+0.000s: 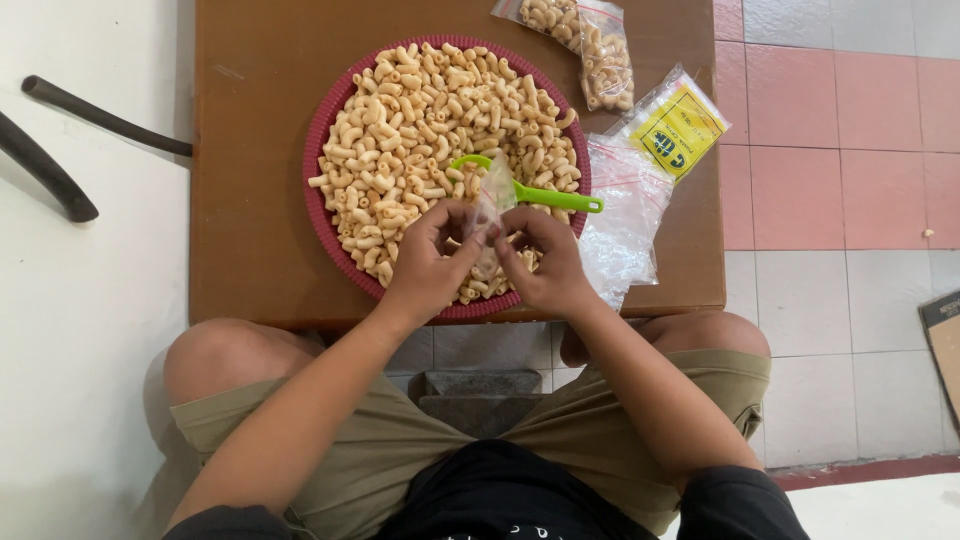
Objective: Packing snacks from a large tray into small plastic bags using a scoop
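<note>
A: State the position of the two hands.

B: The left hand [432, 262] and the right hand [540, 262] meet over the near edge of the round red woven tray [318, 140], which is heaped with pale curved macaroni-shaped snacks [420, 110]. Both hold one small clear plastic bag [492, 205] between them.

A: State of the fingers?

B: The fingers of each hand are pressed together on the bag's upper part, pinching the film from either side. The bag stands between the two hands, with its long axis running roughly away from the person, its top toward the far side of the tray.

A: Which tool lies nearest?

B: A green plastic scoop [535, 192] rests on the snacks just beyond the bag. Its handle points toward the person's right, so the right hand is the nearer one. The scoop's bowl is partly covered by the bag.

A: What else is on the brown wooden bench [255, 200]?

B: To the right lie a stack of empty clear bags [625, 215], a packet with a yellow label [678, 125], and a filled, sealed bag of snacks [590, 45], cut off at the top edge.

A: Anything unclear?

B: Whether the held bag's mouth is open cannot be determined; the film is transparent and the fingers cover it. Its fill level is likewise hard to make out.
</note>
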